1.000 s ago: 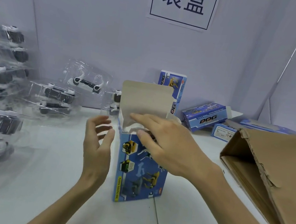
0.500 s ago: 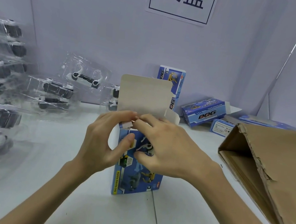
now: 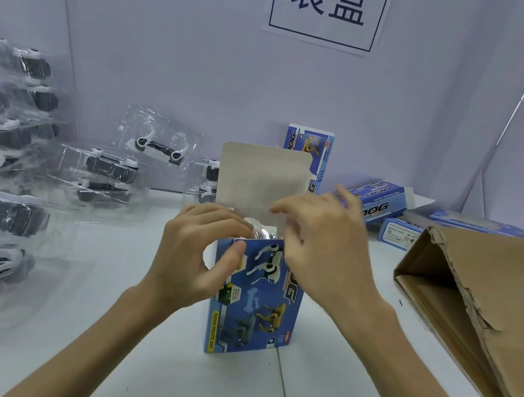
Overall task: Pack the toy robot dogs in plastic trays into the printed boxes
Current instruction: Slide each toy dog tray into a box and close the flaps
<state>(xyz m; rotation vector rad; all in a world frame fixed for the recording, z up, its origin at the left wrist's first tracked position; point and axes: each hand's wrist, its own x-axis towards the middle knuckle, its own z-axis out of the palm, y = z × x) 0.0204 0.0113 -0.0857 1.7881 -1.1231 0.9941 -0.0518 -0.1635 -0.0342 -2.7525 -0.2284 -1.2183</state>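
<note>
A blue printed box (image 3: pixel 255 302) stands upright in the middle of the white table, its top flap (image 3: pixel 262 178) raised. The clear plastic tray (image 3: pixel 264 231) of a toy dog shows at the box's open top. My left hand (image 3: pixel 197 256) grips the box's upper left corner, thumb on the front face and fingers curled over the top edge. My right hand (image 3: pixel 320 251) hovers blurred over the box's upper right, fingers spread and loosely bent, touching near the opening. Several more toy dogs in clear trays (image 3: pixel 128 171) lie at the left.
A stack of trayed dogs (image 3: pixel 1 139) fills the far left. More printed boxes stand (image 3: pixel 307 157) and lie (image 3: pixel 379 202) behind and to the right. A large open brown carton (image 3: pixel 488 313) lies on its side at the right. A paper sign (image 3: pixel 327 4) hangs on the back wall.
My left hand came in from beside the box and took hold of its upper left corner. My right hand lifted from the front face and spread above the opening.
</note>
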